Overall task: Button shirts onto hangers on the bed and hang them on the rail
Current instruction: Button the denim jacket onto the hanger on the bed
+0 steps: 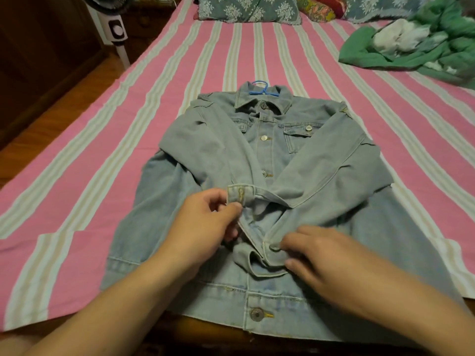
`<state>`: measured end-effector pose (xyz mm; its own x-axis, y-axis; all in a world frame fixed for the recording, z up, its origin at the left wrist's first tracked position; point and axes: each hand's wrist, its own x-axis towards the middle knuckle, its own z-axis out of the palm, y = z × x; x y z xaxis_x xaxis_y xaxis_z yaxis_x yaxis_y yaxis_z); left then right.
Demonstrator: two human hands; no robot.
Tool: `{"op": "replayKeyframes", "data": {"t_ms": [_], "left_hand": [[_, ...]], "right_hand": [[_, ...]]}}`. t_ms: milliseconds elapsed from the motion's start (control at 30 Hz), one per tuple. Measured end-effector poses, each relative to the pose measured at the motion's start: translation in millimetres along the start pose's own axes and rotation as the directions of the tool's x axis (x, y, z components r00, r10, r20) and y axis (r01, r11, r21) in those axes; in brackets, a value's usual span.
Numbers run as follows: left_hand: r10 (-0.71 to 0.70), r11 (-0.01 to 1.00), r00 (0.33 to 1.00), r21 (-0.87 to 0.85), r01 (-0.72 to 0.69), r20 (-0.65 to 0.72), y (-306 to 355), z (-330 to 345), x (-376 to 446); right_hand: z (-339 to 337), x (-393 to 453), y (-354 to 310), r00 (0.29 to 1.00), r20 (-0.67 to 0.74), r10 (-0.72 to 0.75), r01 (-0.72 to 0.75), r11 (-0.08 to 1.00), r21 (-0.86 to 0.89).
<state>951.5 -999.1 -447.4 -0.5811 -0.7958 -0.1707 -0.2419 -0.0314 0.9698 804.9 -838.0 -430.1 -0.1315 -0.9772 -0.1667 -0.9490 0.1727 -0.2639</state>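
A light-blue denim jacket (321, 176) lies face up on the bed, collar away from me, sleeves folded across its front. A blue hanger (259, 89) shows inside the collar, its hook poking out behind. Several front buttons look fastened, as does the hem button (256, 314). My left hand (205, 227) pinches the front placket edge just under one sleeve cuff (240, 194). My right hand (318, 255) pinches the other edge of the placket beside a metal button (274, 247), near the other cuff.
The bed has a pink and white striped sheet (128, 155). A heap of green and white clothes (416, 39) lies at the far right. Patterned pillows (246, 7) line the head end. A white standing fan (117, 32) is left of the bed on the wooden floor.
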Motion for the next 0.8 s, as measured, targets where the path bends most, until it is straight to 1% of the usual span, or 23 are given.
{"op": "replayKeyframes", "data": {"t_ms": [33, 133, 233, 267, 367, 400, 467, 533, 567, 600, 667, 700, 733, 800], "left_hand": [[-0.008, 1.0, 1.0, -0.015, 0.008, 0.019, -2, -1, 0], [-0.019, 0.997, 0.999, -0.071, 0.022, 0.048, -3, -3, 0], [-0.055, 0.98, 0.995, -0.186, 0.07, 0.083, 4, -2, -1], [-0.075, 0.968, 0.991, -0.23, 0.098, 0.106, 6, -1, -2], [-0.135, 0.922, 0.976, -0.339, 0.186, 0.168, 9, 1, -4], [-0.15, 0.907, 0.973, -0.366, 0.207, 0.177, 9, 0, -4], [-0.17, 0.888, 0.969, -0.397, 0.23, 0.181, 8, 0, -4], [-0.165, 0.885, 0.97, -0.407, 0.226, 0.179, 7, -1, -3], [-0.152, 0.888, 0.973, -0.408, 0.211, 0.173, 7, -2, -3], [-0.131, 0.896, 0.978, -0.403, 0.187, 0.164, 6, -3, -3], [-0.058, 0.933, 0.989, -0.344, 0.102, 0.136, 6, -6, -2], [-0.015, 0.955, 0.992, -0.293, 0.052, 0.129, 7, -7, -2], [0.023, 0.97, 0.992, -0.242, 0.007, 0.122, 8, -8, -3], [0.085, 0.984, 0.989, -0.167, -0.065, 0.119, 10, -7, -4]], "right_hand": [[-1, -1, -1, 1.0, 0.0, -0.015, 0.015, 1.0, 0.015], [-7, -2, -6, 0.996, -0.066, -0.061, 0.065, 0.995, 0.073], [-1, 2, -17, 0.991, -0.104, -0.086, 0.095, 0.992, 0.088], [1, 3, -18, 0.988, -0.136, -0.071, 0.087, 0.989, 0.115], [1, 6, -13, 0.976, -0.215, 0.039, 0.015, 0.97, 0.243], [2, 6, -11, 0.976, -0.211, 0.059, -0.006, 0.97, 0.244], [9, 6, -11, 0.977, -0.207, 0.054, -0.013, 0.981, 0.194], [17, 5, -16, 0.961, -0.276, 0.021, 0.023, 0.988, 0.155], [18, 4, -18, 0.934, -0.357, 0.004, 0.053, 0.988, 0.148], [16, 5, -17, 0.888, -0.46, -0.006, 0.082, 0.986, 0.144], [9, 8, -11, 0.764, -0.645, -0.014, 0.127, 0.983, 0.129], [4, 9, -7, 0.708, -0.706, -0.03, 0.156, 0.981, 0.115], [-1, 9, -4, 0.668, -0.742, -0.058, 0.19, 0.977, 0.094], [-6, 9, 0, 0.632, -0.763, -0.134, 0.261, 0.964, 0.047]]}}
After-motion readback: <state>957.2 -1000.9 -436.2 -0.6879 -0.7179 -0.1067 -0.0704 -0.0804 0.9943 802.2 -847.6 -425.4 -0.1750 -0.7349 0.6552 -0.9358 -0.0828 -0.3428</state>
